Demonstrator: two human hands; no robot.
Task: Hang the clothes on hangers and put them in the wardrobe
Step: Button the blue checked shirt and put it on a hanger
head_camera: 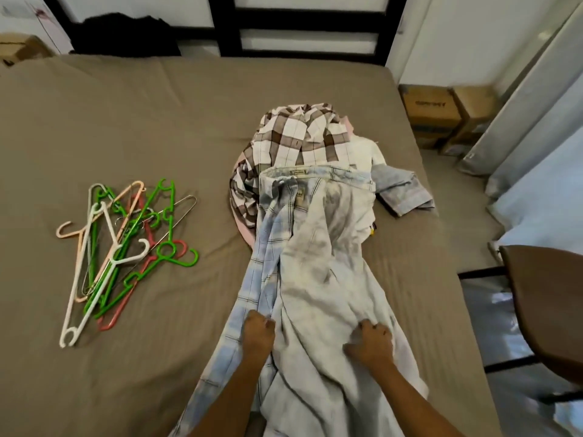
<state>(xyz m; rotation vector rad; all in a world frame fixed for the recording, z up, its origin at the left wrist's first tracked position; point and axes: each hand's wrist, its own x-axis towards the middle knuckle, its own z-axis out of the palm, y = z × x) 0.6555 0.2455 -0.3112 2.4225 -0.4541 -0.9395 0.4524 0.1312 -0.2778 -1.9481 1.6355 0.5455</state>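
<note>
Hands both gripping pale shirt (315,263): left hand (257,334) pinching front edge, right hand (370,342) clutching cloth. Shirt lying on bed (126,121), collar resting over clothes pile (299,137). Hangers (126,247) lying well apart, untouched. Nothing hanging yet; wardrobe not showing.

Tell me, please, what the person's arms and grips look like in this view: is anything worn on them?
Both arms are bare. The left forearm and right forearm show no sleeve as far up as the frame reaches. The left grip and right grip are ungloved hands, with no ring, watch, bracelet or marking that I can see.
</note>
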